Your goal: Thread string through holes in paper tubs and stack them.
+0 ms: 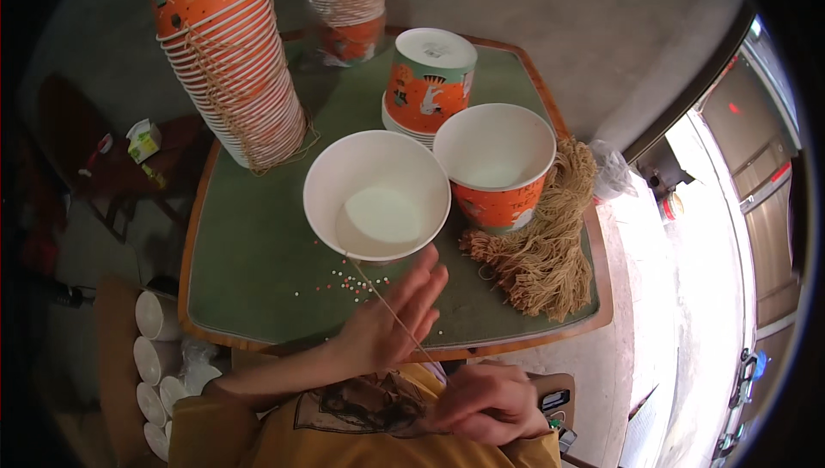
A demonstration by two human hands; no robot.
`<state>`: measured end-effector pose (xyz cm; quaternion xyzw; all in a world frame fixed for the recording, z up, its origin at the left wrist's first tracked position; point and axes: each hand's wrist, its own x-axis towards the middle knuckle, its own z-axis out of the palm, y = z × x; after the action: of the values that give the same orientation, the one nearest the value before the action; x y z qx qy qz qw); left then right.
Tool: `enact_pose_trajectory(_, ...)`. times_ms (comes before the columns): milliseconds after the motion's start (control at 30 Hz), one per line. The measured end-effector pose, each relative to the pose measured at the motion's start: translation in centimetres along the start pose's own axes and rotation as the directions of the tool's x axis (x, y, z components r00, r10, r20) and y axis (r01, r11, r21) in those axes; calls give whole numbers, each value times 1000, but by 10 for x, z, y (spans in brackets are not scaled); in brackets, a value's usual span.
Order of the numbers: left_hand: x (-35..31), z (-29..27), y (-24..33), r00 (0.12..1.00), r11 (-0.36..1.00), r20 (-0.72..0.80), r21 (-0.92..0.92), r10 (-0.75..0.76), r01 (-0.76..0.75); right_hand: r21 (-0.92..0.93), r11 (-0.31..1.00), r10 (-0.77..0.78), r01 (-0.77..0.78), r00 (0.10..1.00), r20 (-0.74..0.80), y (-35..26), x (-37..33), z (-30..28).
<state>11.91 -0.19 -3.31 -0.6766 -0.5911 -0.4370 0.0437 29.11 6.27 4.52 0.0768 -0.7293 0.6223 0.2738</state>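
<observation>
A white-lined paper bucket (pixel 320 184) stands mouth up near the middle of the green-topped table. From its near rim a thin tan cord (pixel 385 300) runs down toward me. My left hand (pixel 391 318) has its fingers stretched out, close to the bucket's near side, and the cord crosses in front of it. Whether the fingertips touch the bucket I cannot tell. Low in front of my body, my right hand (pixel 488 403) is closed on the other end of the cord. A second bucket (pixel 498 203), orange outside, stands against the first one's right side.
Behind is an upside-down bucket stack (pixel 430 94). A tall nested stack (pixel 232 81) rises at the left, cords hanging along it; another stack (pixel 348 4) stands farther back. A bundle of tan cords (pixel 550 244) lies at the right. Small dots (pixel 357 286) scatter the table (pixel 258 287).
</observation>
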Motion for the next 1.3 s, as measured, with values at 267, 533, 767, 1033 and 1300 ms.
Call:
enact_pose_trajectory(267, 24, -72, -46, 942, 926, -81, 173, -325, 335, 329, 941, 103, 82, 855, -508, 7, 6, -17)
enact_pose_trajectory(533, 24, -140, -127, 999, 956, -20, 290, -35, 39, 964, 133, 425, 229, 866, -264, 77, 80, -32)
enact_pose_trajectory(767, 6, -66, -13, 978, 933, -26, -307, -208, 190, 979, 10, 432, 203, 882, -187, 84, 96, -7)
enact_pose_trajectory(1033, -12, -41, -2, 899, 791, 236, -429, -368, 436, -90, 920, 275, -381, 793, -544, 98, 46, -18)
enact_pose_trajectory(1300, -9, -52, -6, 896, 892, 274, -197, -348, 407, -100, 920, 357, -380, 915, -190, 89, 18, 2)
